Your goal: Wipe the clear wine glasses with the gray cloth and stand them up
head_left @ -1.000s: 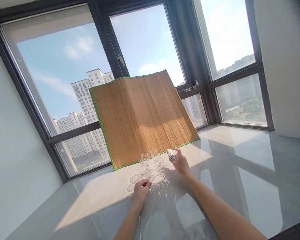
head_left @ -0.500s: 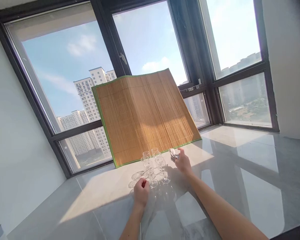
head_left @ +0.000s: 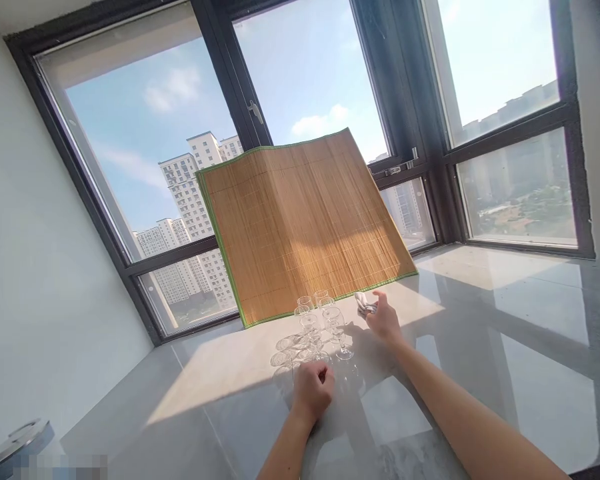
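Several clear stemmed glasses [head_left: 334,321] stand close together on the pale, glossy sill [head_left: 220,373]. My left hand [head_left: 314,390] is closed in a fist just in front of them, partly covering the foot of a near glass. Whatever its curled fingers may hold is hidden. To the right of the glasses, my right hand [head_left: 384,321] grips a bunched whitish cloth [head_left: 365,304], with the index finger raised. The cloth is apart from the glasses, near the lower edge of a bamboo mat [head_left: 300,227].
Behind the glasses the green-edged mat leans against the dark-framed window [head_left: 253,110]. A round, shiny object [head_left: 20,443] sits at the lower left, partly out of view. White walls [head_left: 45,233] flank the sill, and sunlight and reflections lie across it.
My left hand has moved right and nearer to me, across the front of the glasses. My right hand keeps the cloth in about the same spot. The camera view has turned slightly left.
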`<state>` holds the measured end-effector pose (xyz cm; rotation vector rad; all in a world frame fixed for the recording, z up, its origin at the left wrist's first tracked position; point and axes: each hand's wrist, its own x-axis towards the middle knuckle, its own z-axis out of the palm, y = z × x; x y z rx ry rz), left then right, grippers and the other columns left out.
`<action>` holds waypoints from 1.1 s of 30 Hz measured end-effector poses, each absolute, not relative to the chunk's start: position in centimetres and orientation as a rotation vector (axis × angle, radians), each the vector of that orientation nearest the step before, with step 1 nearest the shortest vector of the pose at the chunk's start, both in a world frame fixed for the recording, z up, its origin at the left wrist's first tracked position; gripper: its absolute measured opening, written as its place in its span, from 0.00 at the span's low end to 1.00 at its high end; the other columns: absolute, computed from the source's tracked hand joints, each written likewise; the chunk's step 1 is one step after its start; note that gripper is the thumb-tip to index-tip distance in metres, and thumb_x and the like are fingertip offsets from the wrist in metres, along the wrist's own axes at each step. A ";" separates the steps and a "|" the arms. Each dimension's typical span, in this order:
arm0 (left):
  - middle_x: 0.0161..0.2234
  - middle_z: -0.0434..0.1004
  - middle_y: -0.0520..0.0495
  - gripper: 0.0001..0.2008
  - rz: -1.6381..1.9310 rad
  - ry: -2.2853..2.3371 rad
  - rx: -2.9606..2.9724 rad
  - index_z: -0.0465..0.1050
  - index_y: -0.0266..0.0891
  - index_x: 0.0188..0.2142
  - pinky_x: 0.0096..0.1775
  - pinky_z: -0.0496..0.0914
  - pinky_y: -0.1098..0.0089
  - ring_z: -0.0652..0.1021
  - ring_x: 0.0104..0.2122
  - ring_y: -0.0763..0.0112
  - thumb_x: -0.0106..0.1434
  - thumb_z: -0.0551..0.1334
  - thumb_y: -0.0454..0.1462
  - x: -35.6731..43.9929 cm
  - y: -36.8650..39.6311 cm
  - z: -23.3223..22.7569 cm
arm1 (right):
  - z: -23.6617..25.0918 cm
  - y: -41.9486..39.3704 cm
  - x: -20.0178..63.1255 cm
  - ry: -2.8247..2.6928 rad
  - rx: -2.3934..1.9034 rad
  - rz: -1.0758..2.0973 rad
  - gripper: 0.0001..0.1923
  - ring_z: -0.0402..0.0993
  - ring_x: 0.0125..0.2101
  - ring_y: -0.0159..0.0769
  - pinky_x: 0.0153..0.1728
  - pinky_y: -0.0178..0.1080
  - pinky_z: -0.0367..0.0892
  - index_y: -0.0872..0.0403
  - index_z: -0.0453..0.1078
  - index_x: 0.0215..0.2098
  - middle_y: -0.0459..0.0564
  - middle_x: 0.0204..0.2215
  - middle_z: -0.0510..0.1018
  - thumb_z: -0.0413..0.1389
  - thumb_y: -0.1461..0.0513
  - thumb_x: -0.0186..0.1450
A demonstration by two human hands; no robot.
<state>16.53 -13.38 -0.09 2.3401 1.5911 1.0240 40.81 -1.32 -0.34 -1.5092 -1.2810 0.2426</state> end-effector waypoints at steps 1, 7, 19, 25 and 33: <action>0.18 0.53 0.54 0.16 1.093 1.654 2.319 0.54 0.39 0.17 0.26 0.50 0.70 0.58 0.21 0.76 0.60 0.53 0.37 16.4 -13.4 0.1 | -0.3 -1.4 40.9 -1.279 -1.516 0.239 0.29 0.72 0.31 0.38 0.30 0.35 0.61 0.54 0.55 0.57 0.50 0.34 0.74 0.51 0.66 0.57; 0.33 0.69 0.46 0.11 1.302 1.746 2.159 0.71 0.40 0.24 0.42 0.65 0.67 0.71 0.37 0.65 0.60 0.55 0.38 15.7 -12.9 0.5 | -0.3 -1.3 40.8 -1.273 -1.470 0.243 0.28 0.72 0.30 0.37 0.28 0.33 0.60 0.53 0.55 0.56 0.49 0.33 0.74 0.51 0.65 0.58; 0.61 0.64 0.46 0.21 0.822 1.742 2.089 0.75 0.46 0.51 0.61 0.56 0.59 0.62 0.61 0.57 0.58 0.59 0.41 15.3 -11.5 0.0 | 0.0 -1.4 40.4 -1.304 -1.458 0.238 0.29 0.72 0.29 0.37 0.28 0.33 0.61 0.54 0.55 0.57 0.49 0.32 0.74 0.51 0.65 0.57; 0.52 0.74 0.48 0.22 0.670 1.732 2.273 0.75 0.49 0.52 0.60 0.56 0.59 0.67 0.56 0.57 0.58 0.59 0.44 16.1 -13.1 1.3 | -0.1 -1.2 40.3 -1.312 -1.457 0.251 0.29 0.72 0.30 0.38 0.29 0.34 0.61 0.54 0.55 0.57 0.49 0.32 0.74 0.51 0.65 0.57; 0.51 0.75 0.44 0.24 0.589 1.650 2.404 0.75 0.49 0.53 0.59 0.57 0.54 0.67 0.55 0.50 0.57 0.59 0.48 9.8 -18.1 2.1 | -0.4 -1.0 40.6 -1.304 -1.449 0.266 0.30 0.71 0.30 0.37 0.28 0.34 0.60 0.53 0.54 0.58 0.49 0.33 0.73 0.51 0.65 0.56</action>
